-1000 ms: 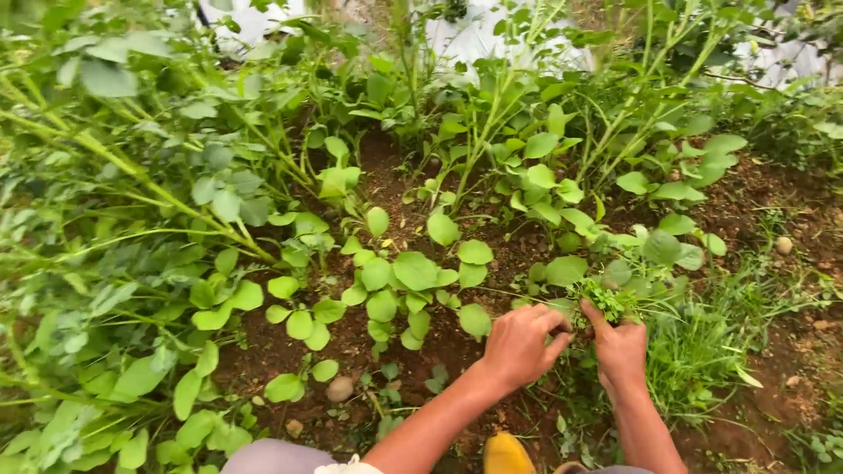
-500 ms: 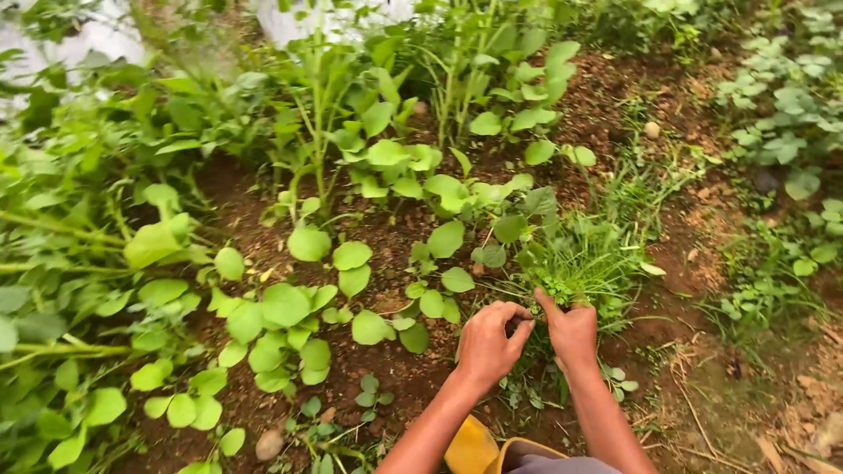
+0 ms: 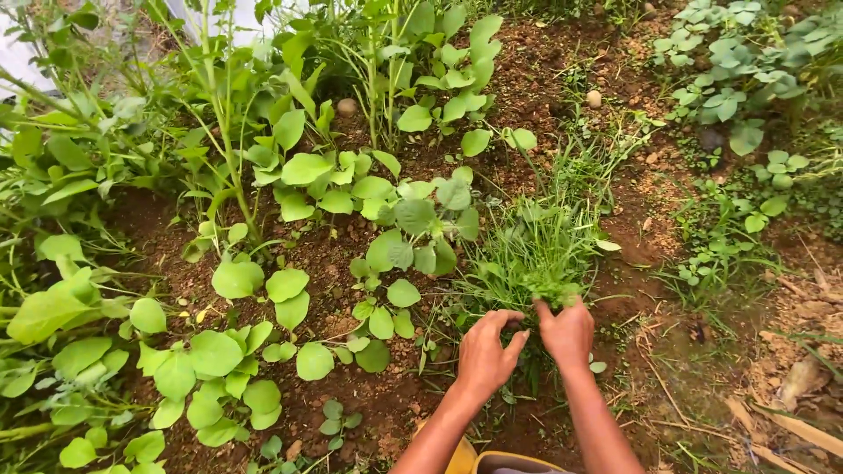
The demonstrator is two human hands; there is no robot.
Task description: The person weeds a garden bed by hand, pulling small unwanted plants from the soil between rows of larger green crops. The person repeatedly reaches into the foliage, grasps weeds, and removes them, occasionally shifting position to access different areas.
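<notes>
Both my hands reach down to a tuft of thin green grass (image 3: 536,250) growing from red-brown soil. My right hand (image 3: 568,333) pinches a small leafy weed (image 3: 555,292) at the tuft's base, thumb and fingers closed on it. My left hand (image 3: 487,351) sits just beside it, fingers curled down at the grass roots; what it grips is hidden by the knuckles. Broad round-leaved plants (image 3: 386,254) stand directly left of the hands.
Tall leafy stems (image 3: 219,132) fill the left and back. Bare soil (image 3: 641,219) runs to the right of the grass, with low creeping plants (image 3: 746,88) beyond. A small stone (image 3: 594,98) lies far back. A yellow boot tip (image 3: 461,456) shows at the bottom edge.
The view has swung rightward, so plants shifted left and the bare strip at right came into sight. Both hands stay together on the grass tuft, the left fingers curling lower.
</notes>
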